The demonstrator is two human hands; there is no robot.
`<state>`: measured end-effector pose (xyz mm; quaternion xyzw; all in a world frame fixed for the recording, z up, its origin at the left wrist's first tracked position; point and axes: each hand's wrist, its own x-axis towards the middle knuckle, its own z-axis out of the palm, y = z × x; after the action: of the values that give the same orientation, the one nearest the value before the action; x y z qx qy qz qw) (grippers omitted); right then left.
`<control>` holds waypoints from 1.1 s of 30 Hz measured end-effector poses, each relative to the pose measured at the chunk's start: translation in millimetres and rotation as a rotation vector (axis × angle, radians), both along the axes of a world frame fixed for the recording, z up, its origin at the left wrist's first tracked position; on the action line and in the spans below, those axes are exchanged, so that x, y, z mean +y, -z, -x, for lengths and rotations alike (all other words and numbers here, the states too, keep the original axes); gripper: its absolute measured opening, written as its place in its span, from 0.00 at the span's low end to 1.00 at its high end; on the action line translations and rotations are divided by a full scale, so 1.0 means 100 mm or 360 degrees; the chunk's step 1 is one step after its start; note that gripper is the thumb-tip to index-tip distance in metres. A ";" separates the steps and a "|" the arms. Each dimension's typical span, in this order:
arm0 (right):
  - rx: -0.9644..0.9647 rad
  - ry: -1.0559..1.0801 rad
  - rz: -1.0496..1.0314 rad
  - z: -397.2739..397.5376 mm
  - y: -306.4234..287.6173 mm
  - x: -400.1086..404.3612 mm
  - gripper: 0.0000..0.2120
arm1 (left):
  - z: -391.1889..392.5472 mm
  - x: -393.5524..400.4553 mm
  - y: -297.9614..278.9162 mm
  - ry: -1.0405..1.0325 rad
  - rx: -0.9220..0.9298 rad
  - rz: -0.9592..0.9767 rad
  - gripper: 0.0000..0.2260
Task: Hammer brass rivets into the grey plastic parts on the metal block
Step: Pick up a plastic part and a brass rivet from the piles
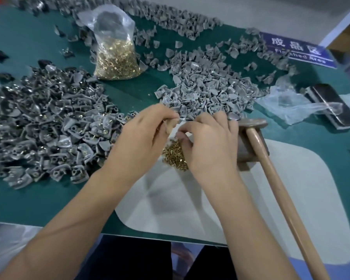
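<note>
Teal mat (38,199) covers the bench; a pale grey pad (251,188) lies on it nearest me. Largest mass: heap of grey plastic parts already carrying brass (45,118), far left of both hands. Second heap, bare grey plastic parts (208,87), sits just beyond the fingertips, forward and slightly right. Clear bag of brass rivets (117,61) stands upright further back, between the two heaps.

Hammer (275,178): wooden handle runs from the lower right edge up to its head, which rests on the metal block (253,146). Long axis points away from me, leaning left. Block stands just beside my right hand (208,146), touching or nearly so; I cannot tell which.

Loose brass rivets (174,156) lie in a small pile on the pad, partly under the right hand.

Left hand (141,136): fingers curled, thumb and forefinger pinching something small, I judge a rivet, too blurred to confirm. Right hand: fingertips pinched together against the left's, seemingly on a grey part; uncertain.

My read: next move goes rightward to the block; right hand is the nearer to block and handle.
</note>
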<state>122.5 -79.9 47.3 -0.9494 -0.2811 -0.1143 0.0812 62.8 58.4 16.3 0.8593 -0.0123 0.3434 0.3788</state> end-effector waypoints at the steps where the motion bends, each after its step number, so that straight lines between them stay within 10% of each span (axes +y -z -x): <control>1: 0.0035 -0.0041 0.0040 -0.05 0.00 0.03 0.09 | 0.01 0.00 0.01 -0.0008 0.0011 0.0039 0.05; 20: 0.0019 -0.0245 0.0187 -0.17 0.06 0.04 0.08 | 0.02 0.02 -0.02 -0.0382 0.0238 0.0009 0.02; 27: 0.0214 -0.0031 -0.1234 -0.05 -0.05 -0.40 0.04 | -0.08 -0.09 -0.17 -0.0172 0.0256 0.0115 0.04; 33: 0.0572 0.0197 -0.1626 0.03 -0.15 -0.91 0.08 | -0.33 -0.29 -0.26 0.0462 0.0416 0.0304 0.08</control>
<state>119.9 -171.0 62.3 -0.8086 -0.1150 -0.0770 0.5719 96.0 29.7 42.7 0.8460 -0.0541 0.1705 0.5022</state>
